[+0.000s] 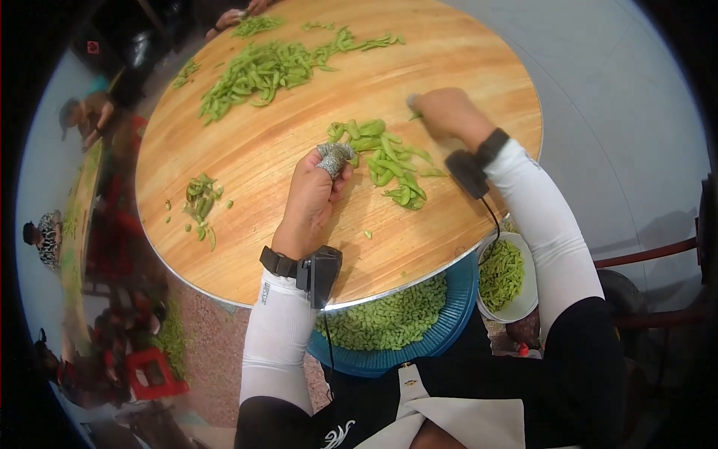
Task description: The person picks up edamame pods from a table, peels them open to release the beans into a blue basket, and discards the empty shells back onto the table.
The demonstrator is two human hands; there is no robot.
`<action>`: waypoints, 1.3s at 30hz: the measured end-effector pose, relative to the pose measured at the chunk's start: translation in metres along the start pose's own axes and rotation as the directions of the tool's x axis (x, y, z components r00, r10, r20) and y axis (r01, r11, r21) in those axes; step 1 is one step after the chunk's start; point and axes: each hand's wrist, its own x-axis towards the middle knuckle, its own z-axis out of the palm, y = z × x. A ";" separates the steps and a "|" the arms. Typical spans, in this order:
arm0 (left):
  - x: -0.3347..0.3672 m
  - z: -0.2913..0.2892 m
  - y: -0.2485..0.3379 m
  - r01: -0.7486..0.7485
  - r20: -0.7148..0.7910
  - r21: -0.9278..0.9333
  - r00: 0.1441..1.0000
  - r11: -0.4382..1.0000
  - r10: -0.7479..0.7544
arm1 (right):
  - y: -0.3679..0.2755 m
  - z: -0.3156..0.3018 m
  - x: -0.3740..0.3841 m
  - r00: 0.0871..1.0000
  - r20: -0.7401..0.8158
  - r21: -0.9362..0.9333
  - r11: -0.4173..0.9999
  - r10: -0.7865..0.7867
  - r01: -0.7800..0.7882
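Over the round wooden table [299,135], my left hand [313,191] is closed, with grey wrappings [334,159] on its thumb and fingertips. Whatever it may hold is hidden. A small pile of green edamame pods [389,159] lies just right of it. Farther right, my right hand [452,116] is bent in a pinch, slightly blurred, with a grey wrapping at the fingertip. A sliver of green pod shows under those fingertips. Below the table's near edge sits a blue basin [378,363] full of shelled green beans [389,318].
A larger heap of pods [262,75] lies at the far side, near another person's hands [232,19]. Scraps of pods and beans [200,200] lie at left. A white bucket [529,280] of green pods stands right of the basin. A red stool [153,373] and other people are at left.
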 end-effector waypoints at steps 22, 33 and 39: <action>0.000 0.006 -0.005 -0.185 0.130 0.043 0.975 0.982 0.178 | -0.073 -0.003 -0.045 0.982 -0.055 0.989 -0.145 -0.179 0.029; -0.003 0.011 -0.016 -0.532 0.059 0.600 0.774 0.597 0.631 | -0.071 -0.003 -0.048 0.989 0.059 0.942 -0.320 -0.133 -0.099; -0.001 0.015 -0.013 -0.478 0.074 0.552 0.844 0.683 0.531 | -0.057 -0.007 -0.060 0.999 0.041 0.950 -0.309 -0.036 -0.050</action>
